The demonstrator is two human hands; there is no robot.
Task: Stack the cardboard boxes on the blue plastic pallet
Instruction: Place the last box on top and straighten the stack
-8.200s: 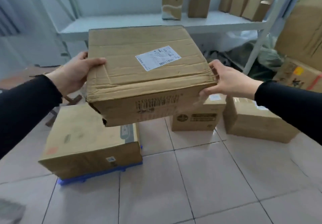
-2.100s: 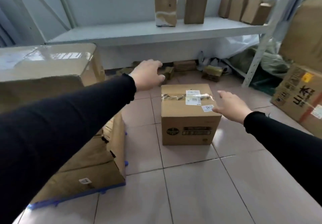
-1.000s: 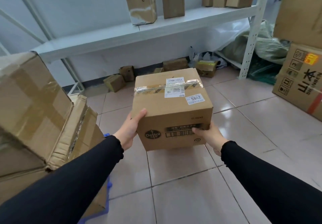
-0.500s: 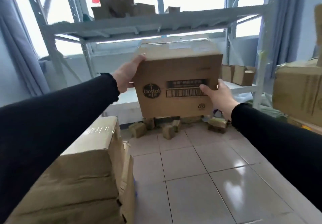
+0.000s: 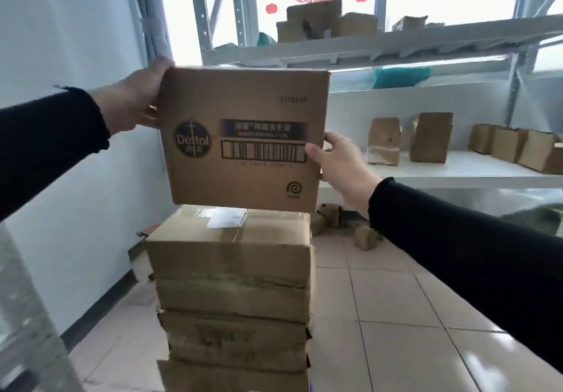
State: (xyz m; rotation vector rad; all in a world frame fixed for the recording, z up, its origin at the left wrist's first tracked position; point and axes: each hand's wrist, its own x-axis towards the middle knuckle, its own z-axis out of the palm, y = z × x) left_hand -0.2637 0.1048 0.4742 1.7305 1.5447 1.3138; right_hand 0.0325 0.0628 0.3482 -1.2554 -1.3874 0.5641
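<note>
I hold a brown Dettol cardboard box in the air, its printed face with logo and barcode toward me. My left hand grips its upper left corner. My right hand presses on its right side lower down. Directly under the box rises a stack of cardboard boxes, three layers showing, the top one taped and bearing a white label. The held box hangs just above that top box, apart from it. A tiny sliver of blue pallet shows at the stack's lower right; the rest is hidden.
A white wall runs along the left, close to the stack. White metal shelving at the right and back carries several small brown boxes. Small cartons lie on the tiled floor behind the stack. A grey metal upright stands at the near left.
I have swung the Dettol box left, from in front of the shelving to directly over the stack. The stack now sits in the middle of my view, both hands still on the box.
</note>
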